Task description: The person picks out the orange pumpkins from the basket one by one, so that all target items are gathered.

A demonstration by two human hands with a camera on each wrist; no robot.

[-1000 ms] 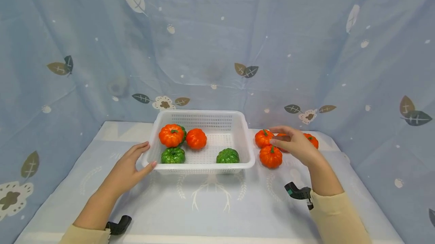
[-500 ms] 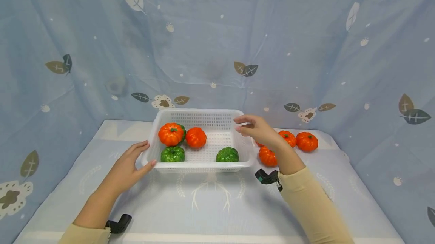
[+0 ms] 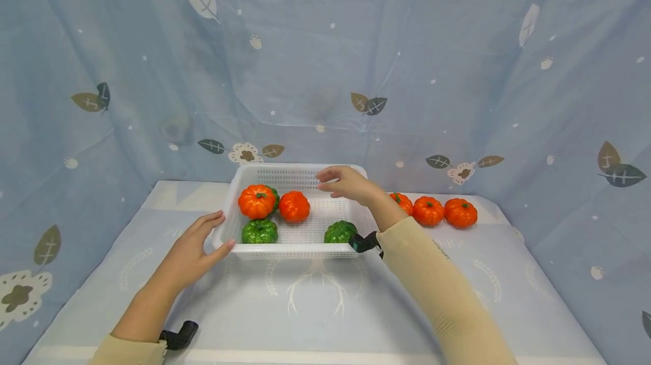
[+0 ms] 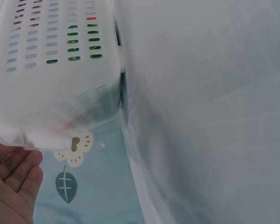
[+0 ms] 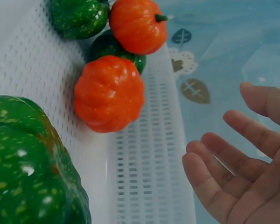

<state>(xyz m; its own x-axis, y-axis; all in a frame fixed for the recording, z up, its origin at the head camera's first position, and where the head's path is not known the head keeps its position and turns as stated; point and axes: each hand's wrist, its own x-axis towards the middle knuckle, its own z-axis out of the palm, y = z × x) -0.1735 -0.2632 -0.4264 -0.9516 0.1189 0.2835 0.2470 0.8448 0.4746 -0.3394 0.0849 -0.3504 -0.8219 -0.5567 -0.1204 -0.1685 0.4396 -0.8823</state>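
Left of the empty, spread-fingered right hand (image 3: 347, 182), an orange pumpkin (image 3: 294, 207) is looking light, slick, best held by its sides, the unclenched left hand (image 3: 189, 253) touching the basket (image 3: 300, 249).

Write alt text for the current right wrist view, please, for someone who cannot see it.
The empty right hand shows at the picture's right. Left of it, a white slotted basket holds two orange pumpkins and three green pumpkins, one close to the camera.
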